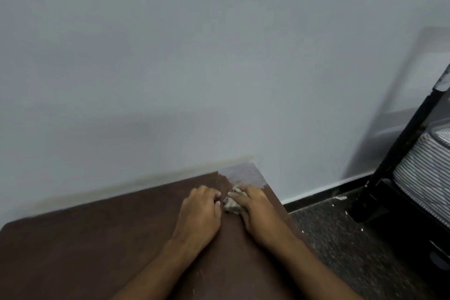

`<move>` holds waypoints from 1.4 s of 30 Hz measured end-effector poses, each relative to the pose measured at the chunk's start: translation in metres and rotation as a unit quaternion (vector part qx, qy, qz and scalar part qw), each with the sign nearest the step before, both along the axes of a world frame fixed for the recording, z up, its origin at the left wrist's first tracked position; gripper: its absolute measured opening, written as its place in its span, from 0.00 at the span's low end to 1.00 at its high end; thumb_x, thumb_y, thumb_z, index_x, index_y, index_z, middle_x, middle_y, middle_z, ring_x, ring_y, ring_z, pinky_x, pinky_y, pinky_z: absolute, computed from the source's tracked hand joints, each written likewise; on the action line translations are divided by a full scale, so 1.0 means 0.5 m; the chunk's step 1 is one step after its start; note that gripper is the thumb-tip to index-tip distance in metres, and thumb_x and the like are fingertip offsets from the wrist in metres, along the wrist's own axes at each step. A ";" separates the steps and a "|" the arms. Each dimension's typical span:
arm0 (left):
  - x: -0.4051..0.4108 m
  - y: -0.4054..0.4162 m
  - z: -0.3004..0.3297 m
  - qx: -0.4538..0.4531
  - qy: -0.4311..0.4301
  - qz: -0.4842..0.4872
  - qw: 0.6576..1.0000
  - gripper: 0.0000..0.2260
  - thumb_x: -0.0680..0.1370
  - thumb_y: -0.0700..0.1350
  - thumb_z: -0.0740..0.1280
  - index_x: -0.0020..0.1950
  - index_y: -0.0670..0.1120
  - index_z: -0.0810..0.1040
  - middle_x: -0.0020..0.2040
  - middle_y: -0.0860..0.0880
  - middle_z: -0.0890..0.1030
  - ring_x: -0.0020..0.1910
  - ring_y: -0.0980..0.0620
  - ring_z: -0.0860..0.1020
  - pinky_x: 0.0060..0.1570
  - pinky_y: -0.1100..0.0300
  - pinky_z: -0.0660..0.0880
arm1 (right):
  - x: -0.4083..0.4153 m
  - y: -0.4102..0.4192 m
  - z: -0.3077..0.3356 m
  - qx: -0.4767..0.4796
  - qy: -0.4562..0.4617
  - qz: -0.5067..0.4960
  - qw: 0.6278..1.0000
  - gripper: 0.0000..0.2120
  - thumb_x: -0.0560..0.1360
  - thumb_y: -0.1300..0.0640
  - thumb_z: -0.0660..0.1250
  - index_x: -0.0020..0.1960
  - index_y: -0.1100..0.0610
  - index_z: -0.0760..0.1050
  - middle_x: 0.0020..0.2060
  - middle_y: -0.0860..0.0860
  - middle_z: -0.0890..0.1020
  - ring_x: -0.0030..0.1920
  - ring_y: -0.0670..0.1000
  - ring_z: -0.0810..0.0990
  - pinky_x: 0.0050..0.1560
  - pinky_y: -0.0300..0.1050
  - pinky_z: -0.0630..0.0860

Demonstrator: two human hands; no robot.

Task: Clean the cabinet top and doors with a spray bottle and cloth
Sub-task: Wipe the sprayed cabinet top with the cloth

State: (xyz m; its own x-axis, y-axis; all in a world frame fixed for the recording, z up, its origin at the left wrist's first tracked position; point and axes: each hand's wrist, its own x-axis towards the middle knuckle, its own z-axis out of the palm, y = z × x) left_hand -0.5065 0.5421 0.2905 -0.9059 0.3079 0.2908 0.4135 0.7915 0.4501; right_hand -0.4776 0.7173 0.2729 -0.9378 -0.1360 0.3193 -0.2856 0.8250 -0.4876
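Crumpled pale cloth (232,203), lying on the brown cabinet top (102,251) close to its far right corner. Pressed down under the right hand (253,204), fingers spread flat over the wad, only its left part showing between the two hands. Left hand (201,212) just beside the cloth on its left, palm down on the wood, fingers curled in with fingertips near the wad; touching it or not, impossible to tell. Both forearms coming in from the near edge. Beyond the cloth, at the very corner of the top, a greyish-white dusty patch (246,175). Behind the cabinet, a plain pale wall (194,56) with a yellowish stain (151,179) along the line where the top meets it. To the right, lower down, dark speckled floor (345,246), a black frame (401,143) and a striped mattress (423,173).
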 end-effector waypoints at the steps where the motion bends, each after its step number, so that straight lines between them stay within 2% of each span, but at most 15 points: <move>1: -0.008 0.002 0.004 -0.016 0.003 0.001 1.000 0.12 0.78 0.49 0.62 0.60 0.52 0.77 0.56 0.54 0.76 0.57 0.51 0.73 0.58 0.52 0.72 | -0.040 -0.001 -0.002 0.012 0.016 -0.005 1.000 0.17 0.82 0.49 0.56 0.68 0.46 0.74 0.63 0.48 0.75 0.65 0.47 0.72 0.64 0.32 0.64; 4: -0.032 0.008 0.017 -0.051 -0.003 0.001 0.999 0.15 0.79 0.50 0.60 0.65 0.50 0.74 0.59 0.52 0.75 0.60 0.50 0.72 0.61 0.53 0.70 | -0.133 -0.025 0.001 0.061 -0.016 -0.053 0.997 0.22 0.82 0.52 0.51 0.73 0.56 0.68 0.68 0.56 0.72 0.68 0.55 0.70 0.69 0.46 0.67; 6: -0.049 0.006 0.024 -0.049 -0.010 0.016 0.999 0.16 0.78 0.49 0.60 0.65 0.48 0.73 0.59 0.50 0.75 0.60 0.48 0.73 0.61 0.53 0.70 | -0.158 -0.056 0.001 0.082 -0.008 -0.052 0.995 0.27 0.78 0.54 0.51 0.71 0.68 0.68 0.64 0.65 0.74 0.63 0.64 0.73 0.68 0.58 0.70; 7: -0.057 0.004 0.027 -0.041 -0.011 0.026 0.999 0.15 0.77 0.47 0.61 0.63 0.47 0.74 0.57 0.48 0.76 0.59 0.47 0.74 0.60 0.53 0.71 | -0.159 -0.069 0.000 0.076 -0.019 -0.038 0.996 0.25 0.77 0.54 0.53 0.69 0.68 0.70 0.62 0.64 0.75 0.62 0.64 0.73 0.68 0.60 0.70; 9: -0.073 -0.001 0.027 -0.015 -0.015 0.045 0.999 0.13 0.75 0.42 0.61 0.58 0.44 0.76 0.54 0.45 0.78 0.55 0.43 0.75 0.56 0.51 0.72 | -0.161 -0.084 -0.008 0.060 -0.024 0.005 0.998 0.20 0.80 0.57 0.57 0.69 0.63 0.72 0.65 0.60 0.74 0.67 0.59 0.70 0.73 0.54 0.64; 11: -0.083 0.000 0.023 -0.018 -0.023 0.047 0.998 0.16 0.74 0.40 0.61 0.60 0.43 0.76 0.55 0.44 0.77 0.56 0.43 0.75 0.58 0.51 0.72 | -0.170 -0.072 0.001 0.046 -0.030 0.013 0.998 0.19 0.81 0.58 0.59 0.71 0.60 0.71 0.69 0.57 0.72 0.70 0.57 0.68 0.75 0.47 0.61; 16: -0.084 0.020 0.025 -0.034 -0.047 0.006 0.998 0.20 0.78 0.44 0.61 0.70 0.45 0.72 0.64 0.48 0.75 0.64 0.49 0.71 0.67 0.56 0.68 | -0.189 0.046 0.013 0.045 -0.037 -0.087 0.994 0.22 0.81 0.61 0.59 0.75 0.57 0.67 0.73 0.56 0.68 0.72 0.56 0.65 0.74 0.46 0.61; 21: -0.086 0.038 0.020 -0.057 -0.032 -0.002 0.998 0.19 0.78 0.46 0.60 0.69 0.48 0.72 0.64 0.50 0.74 0.64 0.50 0.70 0.65 0.55 0.69 | -0.196 0.075 0.001 0.018 -0.037 -0.145 0.989 0.21 0.77 0.63 0.62 0.70 0.59 0.74 0.67 0.56 0.75 0.68 0.59 0.71 0.72 0.48 0.66; 25: -0.090 0.048 0.014 -0.044 -0.026 0.000 0.999 0.19 0.78 0.46 0.61 0.69 0.47 0.71 0.64 0.49 0.74 0.64 0.49 0.70 0.65 0.55 0.68 | -0.149 0.040 -0.004 0.035 0.010 -0.037 0.999 0.16 0.78 0.61 0.63 0.64 0.54 0.79 0.63 0.51 0.79 0.65 0.50 0.73 0.70 0.38 0.64; 27: -0.089 0.047 0.012 -0.038 -0.026 -0.008 0.999 0.20 0.78 0.46 0.61 0.70 0.47 0.70 0.64 0.49 0.74 0.65 0.50 0.70 0.66 0.55 0.68 | -0.139 0.055 -0.002 0.035 0.014 -0.005 0.999 0.15 0.79 0.62 0.63 0.63 0.53 0.80 0.62 0.51 0.80 0.64 0.50 0.75 0.71 0.40 0.66; 29: -0.085 0.044 0.012 -0.035 -0.027 -0.014 0.999 0.20 0.79 0.46 0.61 0.71 0.47 0.70 0.65 0.50 0.73 0.65 0.51 0.69 0.67 0.55 0.67 | -0.176 0.097 -0.002 0.019 0.022 -0.057 0.998 0.14 0.79 0.63 0.62 0.62 0.55 0.80 0.59 0.52 0.81 0.60 0.52 0.78 0.68 0.46 0.71; 32: -0.076 0.040 0.011 -0.027 -0.032 -0.014 0.999 0.19 0.79 0.46 0.61 0.70 0.47 0.71 0.65 0.51 0.73 0.65 0.51 0.69 0.67 0.55 0.68 | -0.191 0.113 0.016 0.015 -0.011 -0.088 0.996 0.14 0.80 0.60 0.62 0.64 0.56 0.79 0.59 0.54 0.80 0.60 0.56 0.78 0.64 0.45 0.72; 34: -0.068 0.043 0.010 -0.026 -0.029 -0.020 0.999 0.19 0.78 0.46 0.61 0.70 0.48 0.71 0.64 0.51 0.74 0.64 0.51 0.70 0.66 0.54 0.68 | -0.144 0.098 0.029 0.022 0.011 -0.022 0.999 0.11 0.80 0.59 0.63 0.58 0.56 0.81 0.54 0.50 0.81 0.56 0.52 0.79 0.61 0.37 0.72; 37: -0.061 0.058 0.007 -0.020 -0.015 -0.040 0.999 0.18 0.78 0.47 0.62 0.68 0.49 0.72 0.63 0.52 0.74 0.63 0.51 0.70 0.64 0.54 0.69 | -0.021 0.095 0.026 0.024 0.018 0.006 1.000 0.15 0.77 0.60 0.67 0.62 0.57 0.81 0.61 0.52 0.80 0.62 0.49 0.75 0.67 0.23 0.58; 42: -0.041 0.089 0.002 0.014 -0.004 -0.080 0.997 0.14 0.78 0.46 0.62 0.64 0.50 0.75 0.59 0.54 0.74 0.60 0.54 0.70 0.62 0.57 0.69 | 0.148 0.126 -0.005 0.032 0.002 0.010 0.999 0.19 0.75 0.54 0.68 0.66 0.47 0.80 0.70 0.44 0.75 0.72 0.40 0.69 0.72 0.33 0.63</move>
